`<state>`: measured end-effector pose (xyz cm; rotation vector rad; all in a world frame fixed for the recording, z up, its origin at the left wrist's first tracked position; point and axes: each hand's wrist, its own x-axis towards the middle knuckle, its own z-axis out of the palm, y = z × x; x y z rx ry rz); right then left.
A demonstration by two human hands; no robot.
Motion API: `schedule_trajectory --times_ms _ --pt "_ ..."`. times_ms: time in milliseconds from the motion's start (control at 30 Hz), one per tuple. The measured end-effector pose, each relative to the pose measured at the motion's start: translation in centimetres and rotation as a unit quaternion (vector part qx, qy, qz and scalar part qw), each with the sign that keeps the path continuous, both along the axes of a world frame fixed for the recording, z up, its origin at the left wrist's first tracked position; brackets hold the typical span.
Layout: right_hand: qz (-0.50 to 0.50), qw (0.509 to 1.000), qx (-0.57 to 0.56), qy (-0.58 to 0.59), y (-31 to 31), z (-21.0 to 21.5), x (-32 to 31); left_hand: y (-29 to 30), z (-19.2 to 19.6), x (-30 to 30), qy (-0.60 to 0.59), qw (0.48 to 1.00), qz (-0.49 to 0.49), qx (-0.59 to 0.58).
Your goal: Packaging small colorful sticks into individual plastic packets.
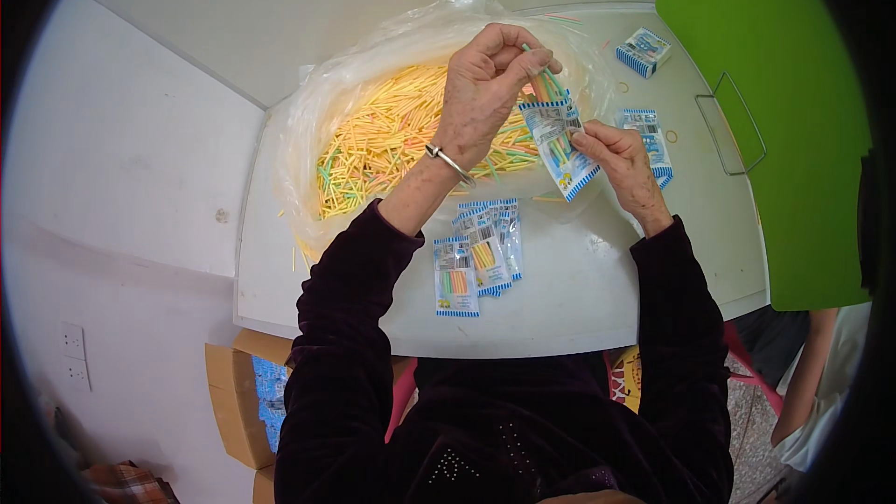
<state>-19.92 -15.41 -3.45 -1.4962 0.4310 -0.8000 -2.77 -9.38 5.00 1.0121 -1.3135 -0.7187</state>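
My left hand is closed, pinching a small bunch of thin pastel sticks in green and orange. Their lower ends sit in the open top of a small clear packet with blue-striped ends. Thumb and fingers of my right hand grip that packet by its right side, holding it tilted. Behind and to the left lies a large clear plastic bag, opened wide, heaped with loose yellow, green and orange sticks. Filled packets overlap on the table in front of it.
The white table meets a wall at the back and a green panel on the right. A stack of flat packets and another packet pile lie at right, near a wire handle. An open cardboard box stands below left. Another person's arm shows at lower right.
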Motion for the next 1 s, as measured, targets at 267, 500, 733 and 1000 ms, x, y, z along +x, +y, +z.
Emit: schedule_trajectory --times_ms 267,500,733,1000 --pt "0.031 0.999 -0.004 0.017 0.1 -0.1 -0.3 -0.2 -0.2 -0.5 0.107 0.993 0.035 -0.021" --pt "0.026 1.000 -0.004 0.006 0.0 -0.2 -0.4 -1.6 0.2 2.6 0.040 0.985 0.114 -0.127" --pt "0.017 1.000 0.004 0.001 -0.3 -0.3 -0.4 0.2 -0.4 3.3 -0.198 0.976 0.091 0.026" --pt "0.024 0.997 0.070 -0.039 -0.1 -0.8 -0.1 1.4 -2.1 0.6 -0.257 0.966 0.015 0.022"
